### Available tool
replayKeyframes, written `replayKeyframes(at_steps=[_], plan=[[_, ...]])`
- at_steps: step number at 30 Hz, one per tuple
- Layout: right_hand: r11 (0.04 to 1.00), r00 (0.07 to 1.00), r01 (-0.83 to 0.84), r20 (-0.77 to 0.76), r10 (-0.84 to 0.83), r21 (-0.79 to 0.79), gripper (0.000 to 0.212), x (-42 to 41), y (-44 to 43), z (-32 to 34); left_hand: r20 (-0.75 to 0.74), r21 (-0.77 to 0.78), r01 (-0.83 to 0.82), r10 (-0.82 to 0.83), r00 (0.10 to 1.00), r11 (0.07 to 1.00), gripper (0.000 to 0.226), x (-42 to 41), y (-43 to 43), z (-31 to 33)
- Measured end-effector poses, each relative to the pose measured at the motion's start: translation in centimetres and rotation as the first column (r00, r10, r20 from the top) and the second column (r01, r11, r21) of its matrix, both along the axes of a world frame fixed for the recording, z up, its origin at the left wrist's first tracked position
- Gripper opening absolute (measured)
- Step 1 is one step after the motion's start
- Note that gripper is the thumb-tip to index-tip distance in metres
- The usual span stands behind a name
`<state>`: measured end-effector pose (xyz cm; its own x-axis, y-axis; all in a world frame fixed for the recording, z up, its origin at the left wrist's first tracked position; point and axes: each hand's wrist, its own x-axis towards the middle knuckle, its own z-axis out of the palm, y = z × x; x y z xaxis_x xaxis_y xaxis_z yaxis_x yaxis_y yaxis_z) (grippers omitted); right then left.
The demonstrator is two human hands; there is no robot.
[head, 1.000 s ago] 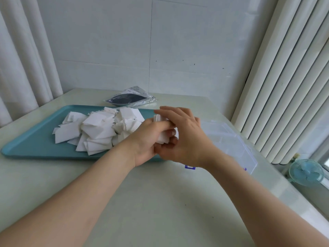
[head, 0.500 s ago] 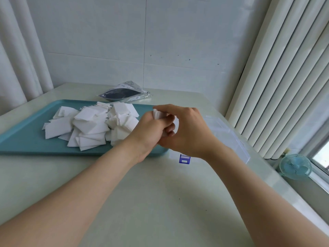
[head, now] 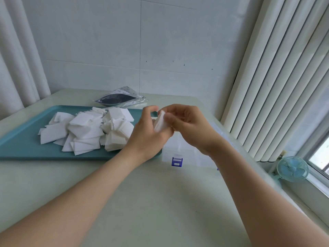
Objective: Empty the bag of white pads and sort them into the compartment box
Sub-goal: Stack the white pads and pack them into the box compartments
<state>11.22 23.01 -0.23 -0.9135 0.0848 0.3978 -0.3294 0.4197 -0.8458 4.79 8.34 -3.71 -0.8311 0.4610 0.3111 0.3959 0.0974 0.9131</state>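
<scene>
Both hands met above the right end of the tray (head: pixel 23 147), raised clear of the table (head: pixel 142 202). The left hand (head: pixel 147 134) had its fingers curled round the lower part of a small stack of white pads (head: pixel 159 123), and the right hand (head: pixel 190 125) pinched the upper edge of the same stack between thumb and fingers. The stack stood tilted, its top leaning to the right. It was blurred, so how many pads it held could not be told.

A loose heap of white pads (head: pixel 89 129) lay on the teal tray, left of the hands, spread over its middle and right part. The pads overlapped at many angles. The tray's left part was bare. The tray sat on the left half of the pale table, its long side running left to right.

The bag (head: pixel 121 98), silvery with a dark opening, lay flat on the table just beyond the far edge of the tray, apart from the heap.

The clear compartment box (head: pixel 187 152) rested on the table just right of the tray, below and behind the hands and largely hidden by them. A blue latch (head: pixel 177 161) showed on its near edge. What its compartments held could not be made out.

White vertical blinds (head: pixel 276 77) hung along the right side. A small pale blue fan (head: pixel 292 168) stood by the window (head: pixel 320 157) at the right edge. A tiled wall (head: pixel 124 50) closed the far side.
</scene>
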Motion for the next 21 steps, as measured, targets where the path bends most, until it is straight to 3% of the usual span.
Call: replayKeyframes(at_steps=[2, 4, 6, 8, 10, 14, 18, 21], plan=[[0.986, 0.986, 0.164, -0.007, -0.164, -0.026, 0.02, -0.6, 0.8, -0.3, -0.068, -0.051, -0.044, 0.041, 0.997, 0.998, 0.06, 0.5, -0.3, 0.2], [0.942, 0.945, 0.326, -0.024, -0.325, 0.081, 0.02, -1.3, 1.7, -1.1, -0.133, -0.108, -0.094, 0.079, 0.988, 0.99, 0.043, 0.6, -0.3, 0.1], [0.904, 0.92, 0.387, -0.008, -0.392, 0.18, 0.02, -1.6, 2.3, -1.6, -0.249, -0.202, -0.139, 0.086, 0.965, 0.969, 0.027, 0.4, -0.4, -0.2], [0.852, 0.896, 0.428, -0.018, -0.443, 0.302, 0.021, -1.5, 2.3, -1.9, -0.327, -0.308, -0.119, 0.013, 0.945, 0.944, 0.034, 0.4, -0.4, -0.9], [0.811, 0.879, 0.456, -0.042, -0.475, 0.365, 0.022, -1.7, 2.2, -2.2, -0.306, -0.364, -0.065, -0.053, 0.951, 0.929, 0.05, 0.7, -0.3, -1.2], [0.77, 0.877, 0.458, -0.084, -0.473, 0.445, 0.023, -2.1, 2.0, -2.7, -0.273, -0.381, -0.004, -0.108, 0.956, 0.925, 0.072, 0.9, -0.4, -1.1], [0.786, 0.889, 0.452, -0.137, -0.437, 0.423, 0.019, -1.8, 2.0, -2.4, -0.3, -0.415, 0.016, -0.154, 0.942, 0.91, 0.084, 1.0, -0.7, -0.9], [0.743, 0.892, 0.433, -0.124, -0.434, 0.51, 0.02, -1.5, 1.9, -2.4, -0.324, -0.428, -0.004, -0.149, 0.934, 0.904, 0.093, 1.0, -0.9, -1.0]])
